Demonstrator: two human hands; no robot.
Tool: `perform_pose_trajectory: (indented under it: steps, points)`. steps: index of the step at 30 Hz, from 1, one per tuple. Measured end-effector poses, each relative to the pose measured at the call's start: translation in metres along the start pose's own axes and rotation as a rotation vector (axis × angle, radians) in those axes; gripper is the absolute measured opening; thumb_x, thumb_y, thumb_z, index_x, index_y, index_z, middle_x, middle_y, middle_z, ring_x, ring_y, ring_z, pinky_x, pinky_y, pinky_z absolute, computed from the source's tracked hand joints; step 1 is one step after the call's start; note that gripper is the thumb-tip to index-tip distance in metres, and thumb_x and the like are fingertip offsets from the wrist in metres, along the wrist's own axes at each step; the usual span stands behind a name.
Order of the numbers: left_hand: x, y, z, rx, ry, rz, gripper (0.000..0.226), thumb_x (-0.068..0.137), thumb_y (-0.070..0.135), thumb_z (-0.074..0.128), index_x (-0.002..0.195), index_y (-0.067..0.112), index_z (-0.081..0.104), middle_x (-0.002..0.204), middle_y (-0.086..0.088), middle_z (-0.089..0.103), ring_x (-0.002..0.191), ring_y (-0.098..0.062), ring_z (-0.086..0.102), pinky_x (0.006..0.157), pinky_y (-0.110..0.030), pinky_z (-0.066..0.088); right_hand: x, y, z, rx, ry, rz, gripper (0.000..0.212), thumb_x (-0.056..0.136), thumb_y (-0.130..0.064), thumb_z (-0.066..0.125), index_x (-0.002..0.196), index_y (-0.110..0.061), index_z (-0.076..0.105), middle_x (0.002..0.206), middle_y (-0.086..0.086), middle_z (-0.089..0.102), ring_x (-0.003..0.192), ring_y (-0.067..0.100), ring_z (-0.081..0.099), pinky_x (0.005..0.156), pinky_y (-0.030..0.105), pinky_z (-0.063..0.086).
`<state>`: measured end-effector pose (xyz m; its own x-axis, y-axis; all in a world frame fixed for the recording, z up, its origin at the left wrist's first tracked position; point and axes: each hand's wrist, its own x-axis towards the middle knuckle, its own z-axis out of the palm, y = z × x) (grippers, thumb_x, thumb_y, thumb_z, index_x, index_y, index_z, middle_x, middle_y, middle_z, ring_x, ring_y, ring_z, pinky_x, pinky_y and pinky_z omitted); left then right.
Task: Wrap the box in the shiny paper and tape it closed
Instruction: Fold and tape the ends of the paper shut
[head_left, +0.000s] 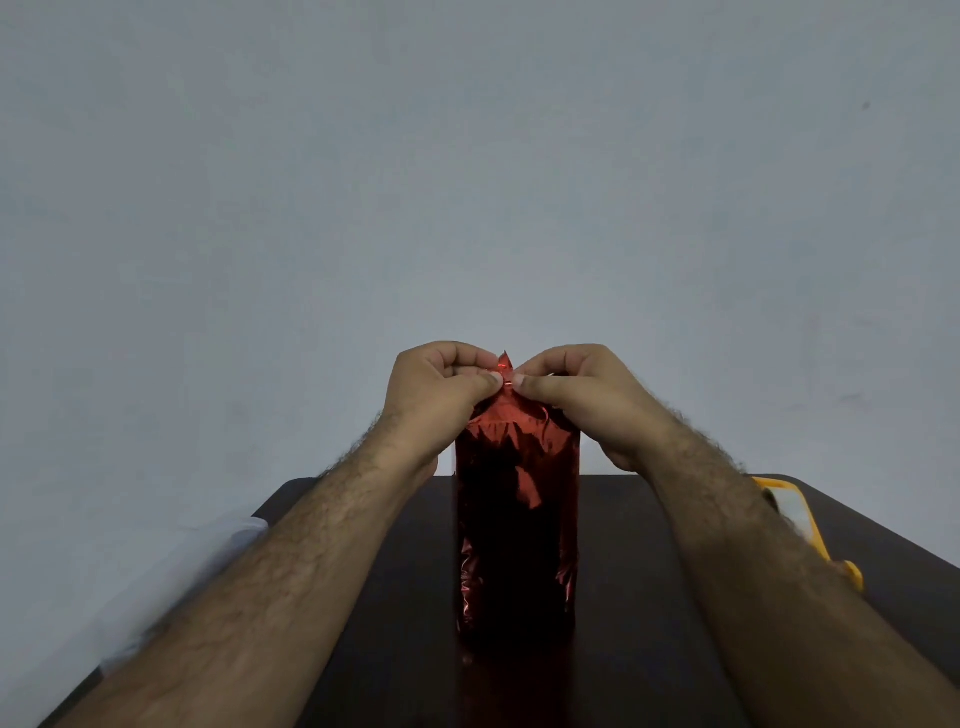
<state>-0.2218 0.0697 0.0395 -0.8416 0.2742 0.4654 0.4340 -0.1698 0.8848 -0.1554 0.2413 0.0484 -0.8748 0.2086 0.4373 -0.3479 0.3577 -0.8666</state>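
The scene is dimly and evenly lit; red glints are caught on the shiny paper (517, 499), and wide-angle bending and slight softness are seen toward the edges.

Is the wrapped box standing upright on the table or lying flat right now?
Upright. The box in red shiny paper stands on end on the dark table, and both hands, left hand and right hand, pinch the paper gathered at its top.

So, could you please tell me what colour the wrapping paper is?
Shiny metallic red wrapping paper, head view.
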Motion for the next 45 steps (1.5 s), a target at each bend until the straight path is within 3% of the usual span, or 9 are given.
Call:
perform_pose_trajectory:
  steps: [4, 9, 12, 19, 27, 31, 36, 41, 45]
  points:
    - [0.001, -0.001, 0.003, -0.010, 0.044, 0.015, 0.015, 0.092, -0.003, 0.076, 0.100, 0.008, 0.078, 0.082, -0.009, 0.080, 0.071, -0.017, 0.077, 0.065, -0.025, 0.062, 0.000, 0.004, 0.001, -0.069, 0.082, -0.015, 0.019, 0.084, -0.022, 0.089, 0.099, -0.020, 0.078, 0.076, 0.011, 0.069, 0.065, 0.019, 0.068, 0.066, 0.030, 0.054]
    - [0.000, 0.000, 0.006, -0.013, 0.037, 0.033, 0.016, 0.092, -0.004, 0.075, 0.100, 0.010, 0.079, 0.075, -0.002, 0.078, 0.071, -0.014, 0.076, 0.063, -0.023, 0.059, 0.003, 0.008, 0.003, -0.091, 0.121, 0.045, 0.045, 0.088, -0.032, 0.085, 0.127, -0.031, 0.064, 0.136, -0.004, 0.051, 0.088, -0.011, 0.064, 0.066, 0.011, 0.049]
    - [-0.001, 0.003, 0.005, 0.003, 0.028, 0.035, 0.018, 0.093, -0.005, 0.073, 0.100, 0.010, 0.079, 0.076, -0.003, 0.077, 0.072, -0.014, 0.076, 0.065, -0.025, 0.061, 0.005, 0.013, 0.006, 0.052, 0.015, 0.101, 0.057, 0.078, -0.036, 0.087, 0.130, -0.031, 0.062, 0.152, 0.003, 0.047, 0.118, 0.007, 0.063, 0.093, 0.027, 0.057]
    - [-0.001, -0.001, 0.005, 0.187, 0.067, -0.011, 0.021, 0.068, 0.018, 0.079, 0.088, 0.026, 0.081, 0.080, 0.002, 0.080, 0.084, -0.020, 0.080, 0.089, -0.052, 0.065, 0.009, 0.018, 0.008, 0.224, 0.009, 0.168, 0.048, 0.085, -0.002, 0.081, 0.127, -0.015, 0.062, 0.130, 0.015, 0.065, 0.103, 0.024, 0.076, 0.077, 0.030, 0.061]
    - [0.000, 0.003, 0.001, 0.290, 0.095, 0.012, 0.037, 0.052, 0.022, 0.090, 0.085, 0.030, 0.077, 0.083, 0.009, 0.074, 0.079, -0.012, 0.071, 0.085, -0.050, 0.065, 0.006, 0.007, 0.008, 0.291, 0.048, 0.268, 0.050, 0.081, 0.008, 0.081, 0.124, -0.008, 0.061, 0.106, 0.018, 0.077, 0.072, 0.021, 0.077, 0.057, 0.026, 0.057]
    - [0.000, 0.004, -0.001, 0.474, 0.074, 0.142, 0.020, 0.073, 0.020, 0.093, 0.080, 0.030, 0.078, 0.077, 0.013, 0.074, 0.063, 0.001, 0.061, 0.077, -0.037, 0.061, 0.005, 0.008, 0.007, 0.300, 0.023, 0.242, 0.042, 0.080, 0.002, 0.085, 0.117, -0.003, 0.067, 0.097, 0.013, 0.078, 0.081, 0.024, 0.076, 0.072, 0.034, 0.062]
    - [-0.003, 0.013, -0.001, 0.741, 0.021, 0.095, 0.011, 0.090, 0.041, 0.078, 0.088, 0.030, 0.081, 0.092, 0.016, 0.073, 0.102, -0.015, 0.069, 0.104, -0.048, 0.053, 0.006, 0.007, -0.003, 0.316, 0.023, 0.196, 0.040, 0.092, -0.012, 0.080, 0.127, -0.003, 0.065, 0.100, 0.009, 0.075, 0.080, 0.020, 0.071, 0.062, 0.033, 0.057]
    - [-0.007, 0.014, -0.001, 0.602, 0.021, 0.098, 0.012, 0.088, 0.038, 0.074, 0.079, 0.030, 0.076, 0.084, 0.016, 0.073, 0.096, -0.015, 0.071, 0.105, -0.056, 0.051, 0.004, -0.002, -0.011, 0.119, 0.189, 0.125, 0.014, 0.097, -0.028, 0.076, 0.099, -0.015, 0.071, 0.108, -0.003, 0.072, 0.099, 0.016, 0.067, 0.075, 0.038, 0.056]
    - [-0.002, 0.012, -0.003, 0.371, 0.018, 0.069, 0.011, 0.081, 0.038, 0.069, 0.077, 0.031, 0.076, 0.078, 0.014, 0.076, 0.086, -0.020, 0.075, 0.092, -0.052, 0.062, -0.008, -0.027, -0.019, -0.173, 0.259, 0.075, 0.037, 0.095, -0.045, 0.074, 0.078, -0.012, 0.079, 0.100, -0.009, 0.076, 0.096, 0.008, 0.062, 0.090, 0.035, 0.048]
